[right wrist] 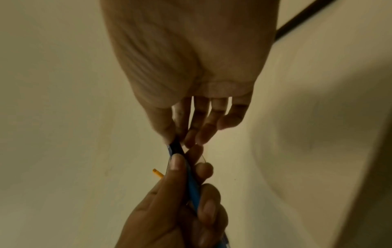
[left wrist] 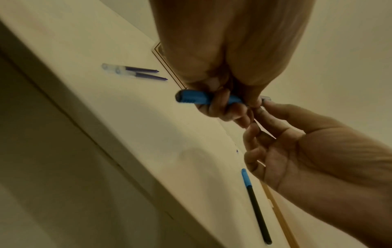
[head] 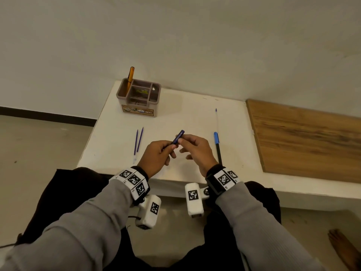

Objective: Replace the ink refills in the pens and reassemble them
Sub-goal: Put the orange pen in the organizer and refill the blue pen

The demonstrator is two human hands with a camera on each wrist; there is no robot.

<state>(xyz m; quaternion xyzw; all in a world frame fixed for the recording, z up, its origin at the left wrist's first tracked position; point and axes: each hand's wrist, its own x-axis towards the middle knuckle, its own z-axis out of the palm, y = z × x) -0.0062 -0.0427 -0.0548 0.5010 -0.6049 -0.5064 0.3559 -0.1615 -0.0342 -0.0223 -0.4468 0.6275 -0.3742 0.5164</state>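
Observation:
Above the white table (head: 121, 145) both hands hold one dark blue pen (head: 178, 137). My left hand (head: 156, 155) grips its lower half, fingers curled round the barrel (left wrist: 203, 99). My right hand (head: 192, 145) pinches the pen's upper part between thumb and forefinger (right wrist: 171, 134), the other fingers loose. Two purple ink refills (head: 138, 142) lie side by side left of the hands, also seen as refills (left wrist: 137, 73). A clear refill with a blue tip (head: 216, 120) lies at the back right. A black pen with a blue cap (head: 217, 147) lies right of my right hand.
A brown desk organiser (head: 139, 96) stands at the table's back left with an orange pen (head: 130, 77) upright in it. A wooden board (head: 306, 139) covers the surface to the right. The table's front edge (head: 175, 180) is just below the wrists.

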